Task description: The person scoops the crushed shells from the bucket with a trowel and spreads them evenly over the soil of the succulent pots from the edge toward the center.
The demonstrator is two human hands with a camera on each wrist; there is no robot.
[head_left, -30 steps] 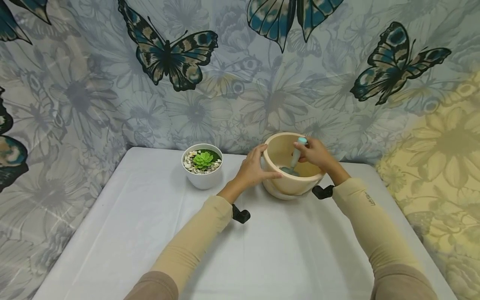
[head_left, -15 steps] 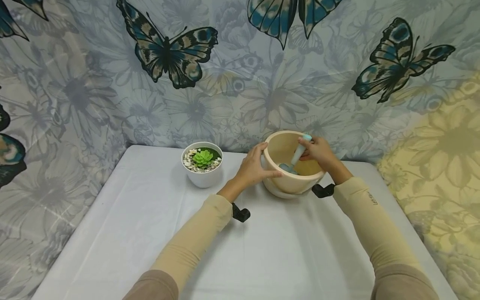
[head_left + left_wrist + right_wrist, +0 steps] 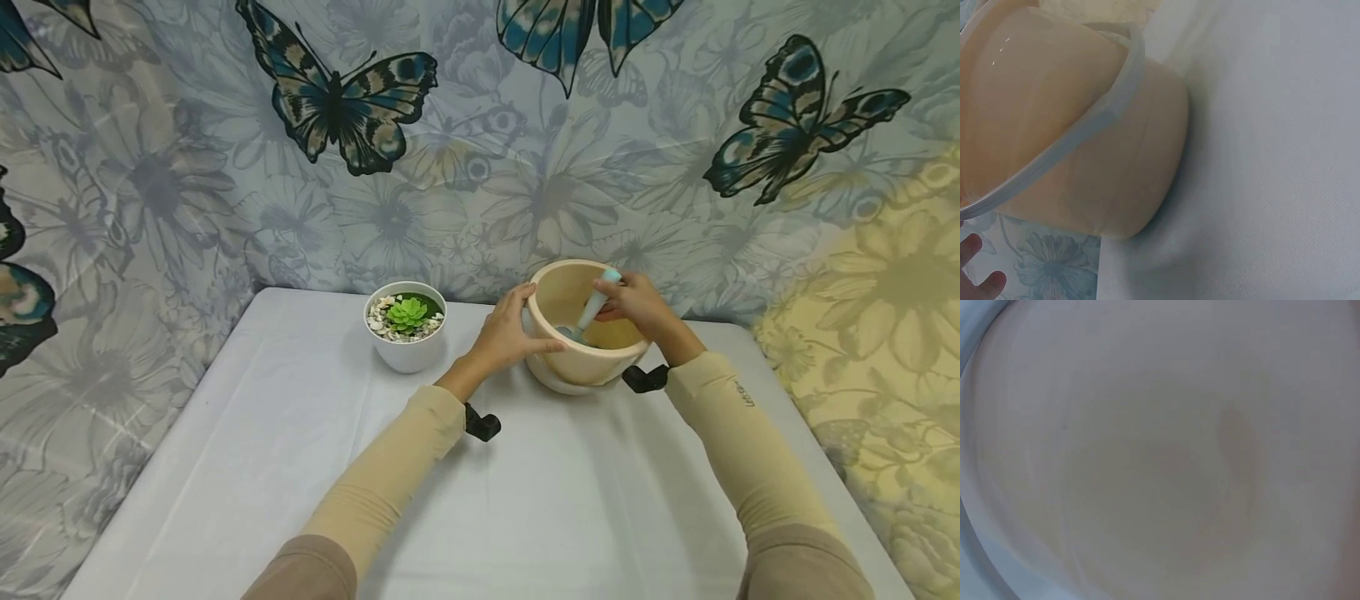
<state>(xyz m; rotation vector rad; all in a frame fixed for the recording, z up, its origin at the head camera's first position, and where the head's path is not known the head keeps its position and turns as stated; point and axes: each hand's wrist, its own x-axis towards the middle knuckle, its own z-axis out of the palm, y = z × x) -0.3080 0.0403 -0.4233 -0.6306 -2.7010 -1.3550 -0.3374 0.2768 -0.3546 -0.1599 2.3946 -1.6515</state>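
Note:
In the head view, a cream bucket (image 3: 592, 367) stands on the table near its far edge. My left hand (image 3: 498, 333) holds its left side, fingers at the rim and thumb across the front. My right hand (image 3: 637, 304) reaches over the right rim and grips the pale blue-green handle of a tool (image 3: 594, 312). The tool slants down into the bucket, and its wider grey-blue head is partly hidden behind the front wall. The left wrist view shows the bucket's grey carrying handle (image 3: 1094, 119) lying along its outside. Close, blurred cream surface (image 3: 1160, 462) fills the right wrist view.
Left of the bucket stands a white pot (image 3: 408, 357) holding a green succulent (image 3: 407, 315) and pale pebbles. A white cloth covers the table (image 3: 510, 500). A butterfly-patterned fabric (image 3: 465, 217) hangs right behind the far edge.
The tool's handle has tilted farther right, while its head has shifted slightly left inside the bucket. My left hand keeps its hold, and the bucket stays in place.

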